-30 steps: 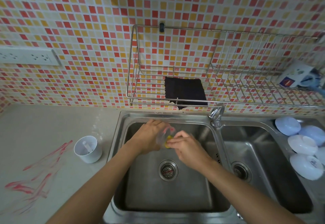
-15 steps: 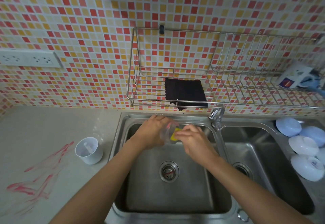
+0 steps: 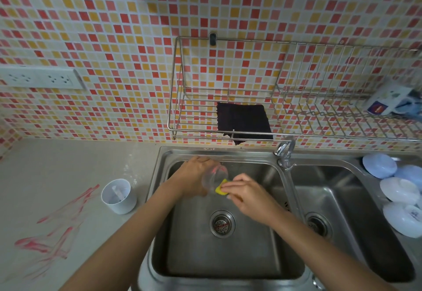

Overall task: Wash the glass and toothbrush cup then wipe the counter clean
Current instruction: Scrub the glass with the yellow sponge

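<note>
At frame centre, my left hand [image 3: 194, 176] gripped the tilted glass [image 3: 214, 177] so my right hand [image 3: 247, 196], pinching the sponge [image 3: 220, 189], reached its rim.

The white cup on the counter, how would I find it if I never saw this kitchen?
Start at the steel sink and look at the grey counter to its left. The white cup stands there alone, just beside the sink's left rim, above the red smears. It is upright, round and open-topped, unlike the clear glass that the left hand holds over the sink.
</note>
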`<state>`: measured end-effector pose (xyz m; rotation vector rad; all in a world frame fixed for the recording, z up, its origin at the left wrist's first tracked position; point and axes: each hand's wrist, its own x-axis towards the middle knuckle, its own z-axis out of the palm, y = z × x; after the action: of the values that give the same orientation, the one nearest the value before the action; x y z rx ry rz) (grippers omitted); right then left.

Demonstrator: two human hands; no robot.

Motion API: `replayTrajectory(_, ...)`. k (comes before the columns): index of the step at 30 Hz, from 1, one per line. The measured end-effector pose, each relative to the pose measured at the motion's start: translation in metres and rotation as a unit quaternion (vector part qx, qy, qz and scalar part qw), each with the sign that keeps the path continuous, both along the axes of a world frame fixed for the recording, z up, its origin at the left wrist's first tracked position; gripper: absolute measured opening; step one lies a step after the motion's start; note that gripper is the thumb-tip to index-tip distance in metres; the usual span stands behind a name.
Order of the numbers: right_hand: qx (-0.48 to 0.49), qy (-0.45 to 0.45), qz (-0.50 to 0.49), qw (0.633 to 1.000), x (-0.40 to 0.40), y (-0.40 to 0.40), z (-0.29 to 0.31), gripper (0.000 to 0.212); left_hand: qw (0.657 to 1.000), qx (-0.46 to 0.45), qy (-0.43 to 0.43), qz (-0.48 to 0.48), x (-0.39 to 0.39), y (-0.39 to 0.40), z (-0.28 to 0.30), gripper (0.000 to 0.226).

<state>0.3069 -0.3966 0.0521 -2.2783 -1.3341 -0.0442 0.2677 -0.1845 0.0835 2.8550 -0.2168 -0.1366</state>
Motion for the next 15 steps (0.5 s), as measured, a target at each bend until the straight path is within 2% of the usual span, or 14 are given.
replayTrajectory(2, -0.026, -0.038, 0.024, 0.999, 0.001, -0.002, 0.001, 0.041, 1.0, -0.012, 0.005, -0.004, 0.001, 0.0, 0.001, 0.087)
replayTrajectory(5, -0.014, -0.108, 0.018, 0.994, -0.002, 0.0, 0.009, 0.019, 0.997, -0.073, 0.031, 0.005, 0.001, -0.002, 0.006, 0.086)
replayTrajectory(7, 0.011, -0.131, 0.01, 0.991, -0.004, 0.0, 0.014, 0.012, 0.99, -0.131, 0.039, 0.028, -0.001, -0.002, 0.007, 0.091)
replayTrajectory(11, 0.051, -0.127, -0.02, 0.99, -0.007, 0.0, 0.028, 0.017, 0.975, -0.215, 0.022, 0.06, -0.007, -0.005, 0.001, 0.106)
replayTrajectory(15, 0.086, -0.073, -0.032, 0.993, -0.011, 0.004, 0.034, 0.019, 0.972, -0.213, -0.047, 0.083, -0.01, -0.007, -0.002, 0.095)
